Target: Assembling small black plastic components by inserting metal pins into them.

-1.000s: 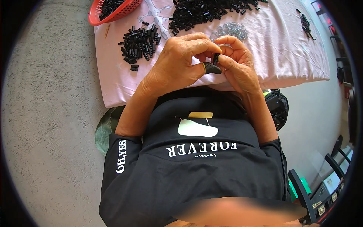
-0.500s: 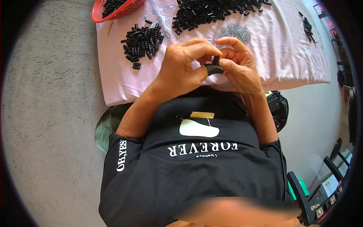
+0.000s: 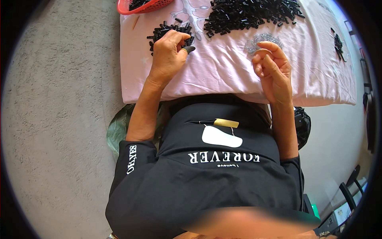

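Note:
My left hand [image 3: 169,51], a black cover on its thumb, is over the near-left pile of small black cylindrical pieces [image 3: 163,31]. Its thumb and index finger stand apart, the other fingers curl under, and no piece shows in its grip. My right hand [image 3: 275,71] hovers above the pink cloth, at the near side of a heap of small silvery metal parts [image 3: 267,38]. Its fingers are bent in toward the thumb, and whatever they hold is hidden.
A larger pile of black pieces [image 3: 246,16] spreads across the far part of the pink cloth [image 3: 223,75]. A red basket [image 3: 153,6] with black pieces stands at the far left, a thin wooden stick [image 3: 135,22] near it. More black parts [image 3: 338,47] lie far right.
My hands have parted. The left has gone from the black piece both were working on to the left pile; the right has stayed near the silvery heap. The view has shifted slightly.

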The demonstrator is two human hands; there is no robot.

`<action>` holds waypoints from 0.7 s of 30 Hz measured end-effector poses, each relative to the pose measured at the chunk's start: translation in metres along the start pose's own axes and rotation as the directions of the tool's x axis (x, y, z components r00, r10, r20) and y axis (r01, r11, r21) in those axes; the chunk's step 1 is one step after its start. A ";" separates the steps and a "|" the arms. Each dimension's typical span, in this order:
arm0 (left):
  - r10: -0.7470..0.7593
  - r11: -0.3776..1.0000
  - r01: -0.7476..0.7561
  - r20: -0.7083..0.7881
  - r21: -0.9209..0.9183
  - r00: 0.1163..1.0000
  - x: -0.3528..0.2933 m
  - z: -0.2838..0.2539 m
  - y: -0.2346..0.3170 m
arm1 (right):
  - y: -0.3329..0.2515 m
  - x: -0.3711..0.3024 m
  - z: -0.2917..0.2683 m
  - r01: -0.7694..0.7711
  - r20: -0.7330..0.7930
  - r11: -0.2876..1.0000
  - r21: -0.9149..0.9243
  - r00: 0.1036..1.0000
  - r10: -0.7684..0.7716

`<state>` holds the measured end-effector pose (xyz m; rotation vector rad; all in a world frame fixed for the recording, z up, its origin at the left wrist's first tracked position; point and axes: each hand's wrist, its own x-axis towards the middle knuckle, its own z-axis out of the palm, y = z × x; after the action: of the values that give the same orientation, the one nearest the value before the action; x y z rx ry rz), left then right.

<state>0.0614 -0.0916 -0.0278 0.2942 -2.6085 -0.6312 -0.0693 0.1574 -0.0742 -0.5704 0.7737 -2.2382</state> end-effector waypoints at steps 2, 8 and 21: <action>-0.022 1.000 0.021 0.014 0.016 1.000 -0.002 -0.002 -0.002 | -0.001 0.002 0.000 0.010 -0.001 1.000 -0.001 1.000 -0.010; -0.023 0.999 0.021 0.043 0.043 0.999 0.000 -0.005 -0.001 | 0.002 0.002 -0.007 0.019 -0.016 1.000 -0.015 1.000 -0.019; -0.061 0.968 0.065 -0.023 0.243 0.998 0.004 -0.006 -0.019 | 0.004 0.001 -0.008 0.044 -0.071 0.999 0.003 0.997 -0.044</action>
<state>0.0625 -0.1119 -0.0311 0.4580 -2.6715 -0.3255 -0.0728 0.1570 -0.0825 -0.5135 0.7987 -2.3107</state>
